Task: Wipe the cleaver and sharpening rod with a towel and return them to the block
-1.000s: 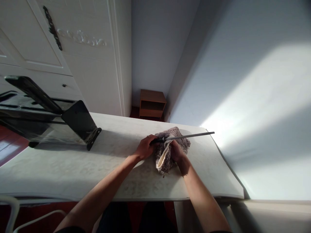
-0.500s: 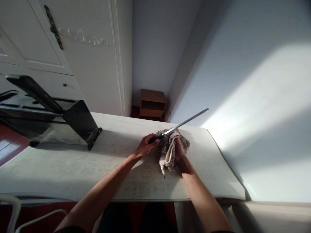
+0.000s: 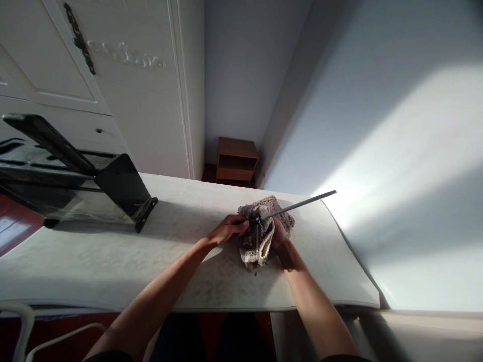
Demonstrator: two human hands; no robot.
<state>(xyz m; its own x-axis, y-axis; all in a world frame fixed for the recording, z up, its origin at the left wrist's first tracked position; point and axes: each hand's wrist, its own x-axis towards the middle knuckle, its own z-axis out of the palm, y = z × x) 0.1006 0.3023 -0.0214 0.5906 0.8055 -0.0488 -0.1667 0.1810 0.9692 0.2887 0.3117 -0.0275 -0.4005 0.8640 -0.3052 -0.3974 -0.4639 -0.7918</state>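
My left hand point(image 3: 229, 229) is closed around the black handle of a honing steel point(image 3: 302, 203), a long thin grey rod with a small collar at the handle. The rod points to the right and slightly away from me, above the table. A shaggy grey-brown cloth point(image 3: 251, 247) with a pale underside is bunched beneath the collar. My right hand point(image 3: 279, 235) grips this cloth from the right side; its fingers are mostly hidden in the folds. Whether the cloth touches the rod, I cannot tell.
Both hands are over a white table point(image 3: 188, 211). A black rack point(image 3: 123, 186) with clear sides and slots on top stands at the left. Beyond are a white cabinet point(image 3: 151, 110) and a small brown nightstand point(image 3: 237, 151). A wall point(image 3: 415, 176) borders the right.
The honing steel has swung lower, its tip now nearer me and further right. My left hand has turned and moved slightly toward me, and the cloth has shifted in my right hand.
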